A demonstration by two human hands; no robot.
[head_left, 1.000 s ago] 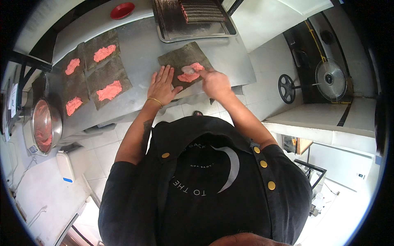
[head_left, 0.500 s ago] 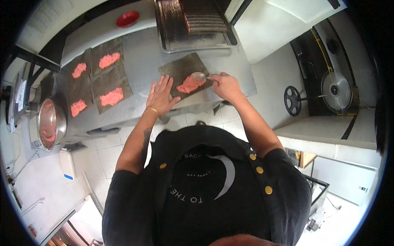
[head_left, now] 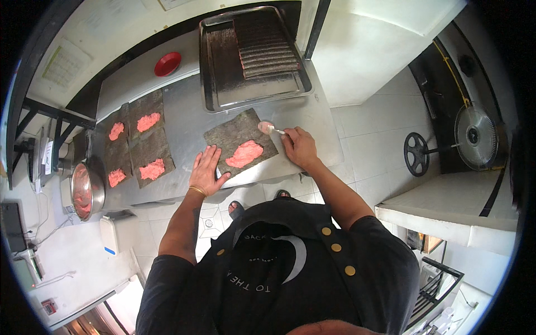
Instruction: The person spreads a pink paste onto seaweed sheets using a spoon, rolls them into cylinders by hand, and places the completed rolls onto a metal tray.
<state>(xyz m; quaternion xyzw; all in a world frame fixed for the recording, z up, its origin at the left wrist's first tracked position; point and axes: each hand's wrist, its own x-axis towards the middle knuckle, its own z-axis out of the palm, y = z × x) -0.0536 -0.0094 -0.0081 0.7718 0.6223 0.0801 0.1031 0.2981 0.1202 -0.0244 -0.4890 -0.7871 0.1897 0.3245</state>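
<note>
Spreading pink paste [head_left: 244, 154] appears to be the step in hand; another pass would call for a level spoon [head_left: 266, 128] and a steadied seaweed sheet [head_left: 230, 134]. The left hand [head_left: 206, 172] lies outstretched, thumb apart, at the sheet's left edge; the right hand's [head_left: 300, 148] fingers pinch the spoon handle. The paste, moist and lumpy, sits near the sheet's front edge on the worktop [head_left: 187, 125].

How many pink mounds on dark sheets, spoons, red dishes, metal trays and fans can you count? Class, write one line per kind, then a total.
Pink mounds: 5
Spoon: 1
Red dish: 1
Metal tray: 1
Fan: 1
Total: 9
</note>
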